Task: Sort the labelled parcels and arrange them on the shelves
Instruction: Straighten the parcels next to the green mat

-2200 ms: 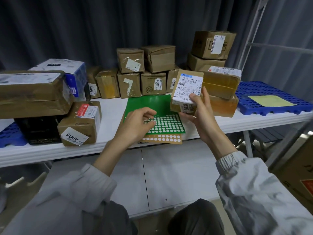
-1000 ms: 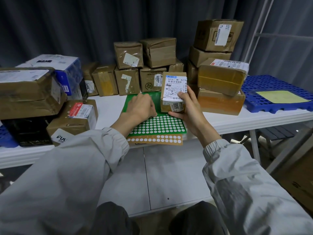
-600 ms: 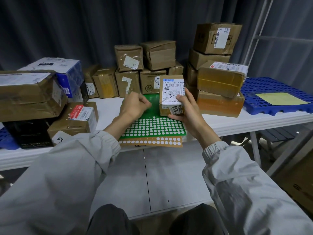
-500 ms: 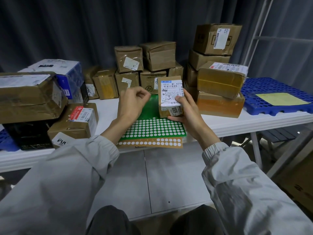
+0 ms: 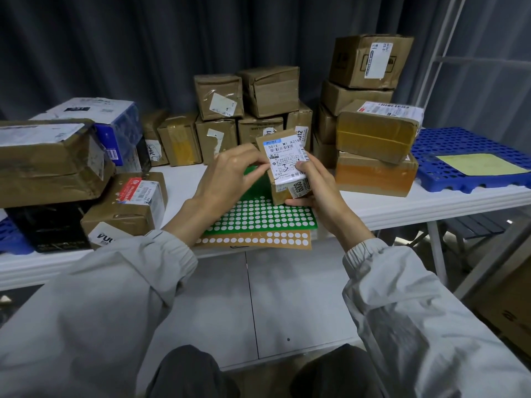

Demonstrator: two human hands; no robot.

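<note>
Item held: one small brown parcel (image 5: pixel 283 165), upright and slightly tilted, raised just above the green sticker sheet (image 5: pixel 258 214). Its white shipping label (image 5: pixel 287 159) faces the camera; a second small tag reading "6008" (image 5: pixel 298 187) sits near its lower edge.

Right hand (image 5: pixel 313 185): grasping the parcel from its right side, thumb across the label face, fingers wrapped beneath and behind.

Left hand (image 5: pixel 230 173): fingertips pinched together at the parcel's left edge, touching the label border; whether a sticker sits between them cannot be told at this size.

Sticker sheets: green sheet with rows of white round dots, flat on the white table (image 5: pixel 184 185); a tan sheet (image 5: pixel 258 239) of like dots lies partly under it, overhanging the table's front edge.

Other stock on table: stacked brown cartons at the back centre (image 5: pixel 244 110); a taller stack at the right (image 5: pixel 370 110); a large taped carton at the left (image 5: pixel 48 159) with a blue-and-white box (image 5: pixel 106 122) behind it; a small carton with a red-and-white label (image 5: pixel 129 202) near the front left.

Far right: blue perforated pallet (image 5: pixel 431 150) carrying a yellow sheet (image 5: pixel 479 165).

Both sleeves are light grey.
</note>
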